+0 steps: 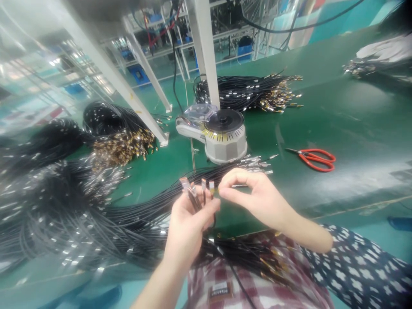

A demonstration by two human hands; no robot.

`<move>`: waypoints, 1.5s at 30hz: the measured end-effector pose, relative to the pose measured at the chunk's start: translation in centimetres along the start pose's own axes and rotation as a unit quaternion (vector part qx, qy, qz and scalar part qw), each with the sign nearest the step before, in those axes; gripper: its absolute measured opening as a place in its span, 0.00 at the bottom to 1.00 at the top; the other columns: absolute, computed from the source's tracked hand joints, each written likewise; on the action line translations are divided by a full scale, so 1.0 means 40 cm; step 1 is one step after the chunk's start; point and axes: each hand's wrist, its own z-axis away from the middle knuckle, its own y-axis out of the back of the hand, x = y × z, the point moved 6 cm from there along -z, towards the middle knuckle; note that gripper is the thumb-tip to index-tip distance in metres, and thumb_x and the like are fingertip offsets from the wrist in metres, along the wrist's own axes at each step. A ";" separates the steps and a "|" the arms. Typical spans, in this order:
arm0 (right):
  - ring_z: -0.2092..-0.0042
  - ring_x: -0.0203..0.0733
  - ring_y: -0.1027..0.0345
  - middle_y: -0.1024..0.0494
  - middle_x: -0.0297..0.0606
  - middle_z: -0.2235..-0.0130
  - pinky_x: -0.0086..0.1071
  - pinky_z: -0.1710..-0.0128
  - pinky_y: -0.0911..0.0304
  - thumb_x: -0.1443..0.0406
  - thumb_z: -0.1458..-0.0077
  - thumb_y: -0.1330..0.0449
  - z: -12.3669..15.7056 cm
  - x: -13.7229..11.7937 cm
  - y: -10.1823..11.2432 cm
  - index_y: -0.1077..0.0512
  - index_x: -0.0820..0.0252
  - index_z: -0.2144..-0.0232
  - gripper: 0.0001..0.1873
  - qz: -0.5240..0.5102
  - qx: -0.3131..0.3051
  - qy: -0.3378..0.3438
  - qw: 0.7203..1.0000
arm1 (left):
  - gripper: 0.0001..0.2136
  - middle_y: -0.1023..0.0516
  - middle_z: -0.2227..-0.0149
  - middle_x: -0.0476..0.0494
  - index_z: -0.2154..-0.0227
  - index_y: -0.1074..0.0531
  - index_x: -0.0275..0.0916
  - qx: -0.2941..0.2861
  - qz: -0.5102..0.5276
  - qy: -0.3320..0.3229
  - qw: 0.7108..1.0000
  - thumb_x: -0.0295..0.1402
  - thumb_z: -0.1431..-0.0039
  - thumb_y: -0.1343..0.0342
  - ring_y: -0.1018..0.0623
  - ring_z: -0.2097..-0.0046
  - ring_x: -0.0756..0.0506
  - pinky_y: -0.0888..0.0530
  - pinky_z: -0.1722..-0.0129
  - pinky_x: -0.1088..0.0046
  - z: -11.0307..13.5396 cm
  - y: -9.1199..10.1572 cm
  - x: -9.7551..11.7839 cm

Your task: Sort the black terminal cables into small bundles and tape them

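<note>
My left hand [186, 227] is closed around several black cables, whose ends [203, 185] stick up between thumb and fingers with silvery and orange-brown tips. At the rightmost upright end [211, 187] there is a yellowish band below a pale tip. My right hand [254, 195] is in a pinch right beside that end; whatever lies between its fingertips is too small to make out. Behind both hands lies a bundle of black cables [151, 206], its silvery ends [254, 163] pointing right. More cables [244, 253] rest across my lap on a checked cloth.
A round grey tape dispenser [225, 143] with a black top stands beyond the hands. Red-handled scissors [317, 159] lie on the green table [322, 116] at right. Cable heaps [119, 141] fill the left, another bundle [247, 92] lies behind, and white posts [206, 51] rise from the table.
</note>
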 end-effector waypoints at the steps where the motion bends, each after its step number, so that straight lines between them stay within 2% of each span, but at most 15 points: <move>1: 0.63 0.38 0.30 0.23 0.34 0.68 0.33 0.57 0.37 0.68 0.46 0.38 -0.001 -0.002 0.001 0.27 0.60 0.75 0.06 0.007 0.006 0.006 1.000 | 0.11 0.30 0.79 0.54 0.74 0.30 0.35 0.004 0.001 0.005 1.000 0.28 0.56 0.31 0.40 0.83 0.60 0.45 0.83 0.83 0.000 0.002 -0.001; 4: 0.64 0.38 0.31 0.25 0.33 0.69 0.32 0.58 0.37 0.68 0.46 0.38 -0.006 -0.004 0.002 0.28 0.60 0.76 0.07 0.013 0.014 0.009 1.000 | 0.10 0.27 0.80 0.50 0.74 0.29 0.34 0.012 -0.004 0.001 1.000 0.28 0.55 0.32 0.40 0.83 0.59 0.45 0.83 0.82 -0.001 0.007 0.002; 12: 0.64 0.38 0.30 0.24 0.33 0.70 0.33 0.58 0.37 0.68 0.46 0.38 -0.016 -0.004 -0.003 0.28 0.60 0.77 0.09 -0.002 0.005 0.004 1.000 | 0.08 0.25 0.78 0.46 0.72 0.27 0.32 -0.021 -0.016 -0.003 1.000 0.31 0.49 0.35 0.42 0.83 0.60 0.49 0.83 0.81 0.000 -0.003 0.004; 20: 0.68 0.38 0.32 0.29 0.31 0.76 0.37 0.58 0.36 0.65 0.43 0.40 -0.017 0.016 -0.031 0.31 0.59 0.74 0.08 -0.098 -0.015 -0.005 0.995 | 0.07 0.25 0.77 0.47 0.71 0.27 0.32 -0.037 -0.002 -0.003 0.999 0.32 0.47 0.37 0.43 0.83 0.60 0.50 0.82 0.81 -0.005 -0.008 -0.006; 25: 0.63 0.39 0.32 0.28 0.35 0.68 0.35 0.57 0.37 0.66 0.44 0.40 -0.007 0.013 -0.035 0.30 0.60 0.74 0.06 -0.084 0.033 0.024 0.996 | 0.08 0.27 0.78 0.50 0.70 0.27 0.34 -0.032 0.015 0.009 0.999 0.29 0.51 0.34 0.41 0.82 0.60 0.48 0.82 0.83 -0.004 -0.003 -0.009; 28: 0.64 0.39 0.31 0.27 0.34 0.70 0.35 0.57 0.36 0.68 0.46 0.38 -0.006 0.007 -0.028 0.29 0.59 0.75 0.06 -0.083 0.036 0.035 0.995 | 0.07 0.25 0.79 0.48 0.73 0.27 0.34 -0.026 0.004 0.006 1.000 0.28 0.51 0.34 0.42 0.83 0.60 0.48 0.82 0.83 -0.003 0.000 -0.006; 31: 0.64 0.39 0.30 0.25 0.33 0.70 0.36 0.57 0.36 0.67 0.51 0.34 -0.013 0.021 -0.023 0.27 0.60 0.77 0.06 -0.106 0.020 -0.023 0.994 | 0.06 0.23 0.79 0.45 0.73 0.25 0.33 -0.040 -0.008 -0.005 0.999 0.30 0.48 0.35 0.42 0.83 0.60 0.49 0.82 0.82 -0.003 -0.007 -0.001; 34: 0.71 0.37 0.30 0.25 0.31 0.75 0.36 0.62 0.34 0.65 0.53 0.32 -0.021 0.040 -0.040 0.25 0.61 0.74 0.06 -0.202 -0.039 -0.094 0.974 | 0.07 0.23 0.79 0.44 0.74 0.25 0.32 -0.069 -0.014 -0.004 0.998 0.31 0.46 0.37 0.43 0.83 0.60 0.51 0.83 0.81 -0.006 -0.014 0.000; 37: 0.77 0.34 0.31 0.26 0.30 0.75 0.35 0.69 0.32 0.65 0.52 0.32 -0.027 0.038 -0.061 0.27 0.62 0.76 0.08 -0.301 -0.111 -0.088 0.943 | 0.07 0.24 0.80 0.44 0.74 0.25 0.32 -0.115 -0.001 0.026 0.993 0.32 0.47 0.37 0.45 0.84 0.60 0.52 0.83 0.81 -0.009 -0.019 -0.010; 40: 0.76 0.33 0.29 0.25 0.32 0.70 0.34 0.69 0.31 0.64 0.50 0.33 -0.033 0.043 -0.058 0.25 0.63 0.75 0.07 -0.305 -0.141 -0.069 0.939 | 0.08 0.24 0.80 0.44 0.75 0.26 0.32 -0.144 0.008 0.052 0.988 0.32 0.47 0.37 0.46 0.84 0.60 0.53 0.83 0.80 -0.015 -0.016 -0.020; 42: 0.73 0.33 0.29 0.24 0.33 0.69 0.33 0.66 0.31 0.62 0.47 0.35 -0.039 0.052 -0.041 0.24 0.63 0.71 0.08 -0.270 -0.144 -0.063 0.950 | 0.08 0.22 0.76 0.42 0.73 0.24 0.32 -0.143 -0.001 0.051 0.988 0.33 0.47 0.37 0.45 0.84 0.61 0.52 0.82 0.80 -0.020 -0.012 -0.023; 45: 0.61 0.37 0.26 0.20 0.36 0.64 0.32 0.56 0.33 0.61 0.44 0.38 -0.053 0.057 0.008 0.22 0.61 0.66 0.09 -0.188 -0.081 -0.046 0.978 | 0.09 0.22 0.70 0.42 0.66 0.23 0.33 -0.124 -0.004 0.041 0.991 0.33 0.48 0.35 0.43 0.83 0.61 0.49 0.81 0.79 -0.029 -0.010 -0.023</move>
